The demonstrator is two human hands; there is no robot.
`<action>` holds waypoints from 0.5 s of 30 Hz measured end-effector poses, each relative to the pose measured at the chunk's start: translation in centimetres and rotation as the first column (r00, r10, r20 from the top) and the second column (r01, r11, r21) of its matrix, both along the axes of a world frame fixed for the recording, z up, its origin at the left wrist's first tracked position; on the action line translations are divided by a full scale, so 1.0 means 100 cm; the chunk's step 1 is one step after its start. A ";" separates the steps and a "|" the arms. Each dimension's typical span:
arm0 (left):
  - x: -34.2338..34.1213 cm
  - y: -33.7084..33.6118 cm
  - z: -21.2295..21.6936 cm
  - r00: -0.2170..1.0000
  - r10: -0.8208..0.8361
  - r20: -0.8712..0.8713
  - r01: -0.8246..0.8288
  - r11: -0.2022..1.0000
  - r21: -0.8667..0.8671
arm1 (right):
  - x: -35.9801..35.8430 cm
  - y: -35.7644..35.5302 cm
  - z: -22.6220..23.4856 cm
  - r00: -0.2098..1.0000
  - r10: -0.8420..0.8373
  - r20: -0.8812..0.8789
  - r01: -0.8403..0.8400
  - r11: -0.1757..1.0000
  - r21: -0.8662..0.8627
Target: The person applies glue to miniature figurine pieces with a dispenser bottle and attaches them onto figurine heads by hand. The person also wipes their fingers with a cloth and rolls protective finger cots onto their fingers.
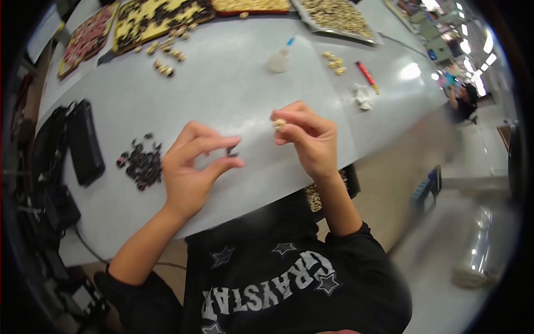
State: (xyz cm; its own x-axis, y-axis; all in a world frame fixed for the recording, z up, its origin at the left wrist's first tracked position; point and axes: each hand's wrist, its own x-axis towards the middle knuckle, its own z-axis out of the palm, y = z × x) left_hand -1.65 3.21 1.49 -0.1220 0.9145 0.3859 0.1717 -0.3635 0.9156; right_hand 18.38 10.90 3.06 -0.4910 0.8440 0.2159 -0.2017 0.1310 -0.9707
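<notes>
My left hand (192, 167) pinches a small dark piece (231, 150) between thumb and forefinger, just above the grey table (233, 89). My right hand (308, 139) holds a small cream-coloured piece (278, 123) at its fingertips, a little to the right of the left hand. A heap of several small dark pieces (142, 164) lies on the table just left of my left hand.
A small squeeze bottle with a blue tip (280, 58), a red tube (367, 75), a crumpled white scrap (364, 96) and loose cream pieces (335, 63) lie farther back. Trays of pieces (150, 19) line the far edge. Black devices (83, 142) sit at left. Another person (461, 100) is at right.
</notes>
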 end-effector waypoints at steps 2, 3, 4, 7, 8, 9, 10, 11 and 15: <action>0.000 0.001 0.002 1.000 0.030 -0.011 -0.030 0.999 -0.015 | -0.010 -0.013 0.000 0.994 -0.069 -0.083 0.051 0.979 -0.196; 0.002 0.003 0.002 1.000 0.021 -0.003 -0.021 1.000 0.000 | -0.012 -0.017 -0.001 0.987 -0.116 -0.111 0.079 0.953 -0.292; 0.002 0.004 0.001 0.999 0.041 -0.015 -0.041 0.999 -0.019 | -0.016 -0.021 -0.003 0.988 -0.098 -0.121 0.056 0.949 -0.311; 0.002 0.005 -0.001 1.000 0.002 0.019 -0.002 1.000 -0.010 | -0.023 -0.027 -0.007 0.995 -0.057 -0.084 0.021 0.924 -0.381; 0.001 0.004 -0.002 1.000 0.013 0.015 -0.013 1.000 -0.016 | -0.025 -0.028 -0.009 0.995 -0.047 -0.088 0.009 0.922 -0.387; 0.000 0.003 -0.002 1.000 0.027 0.014 -0.027 1.000 -0.016 | -0.028 -0.028 -0.011 0.993 -0.027 -0.115 -0.022 0.917 -0.399; 0.000 0.005 -0.003 0.999 0.027 0.022 -0.027 1.000 -0.009 | -0.030 -0.028 -0.013 0.991 -0.019 -0.135 -0.037 0.914 -0.404; 0.001 0.007 -0.003 0.999 0.026 0.030 -0.027 1.000 0.002 | -0.031 -0.029 -0.014 0.988 -0.013 -0.154 -0.051 0.913 -0.406; -0.001 0.004 0.002 0.999 0.039 0.023 -0.040 0.999 0.015 | -0.037 -0.035 -0.012 0.976 0.008 -0.217 -0.109 0.883 -0.457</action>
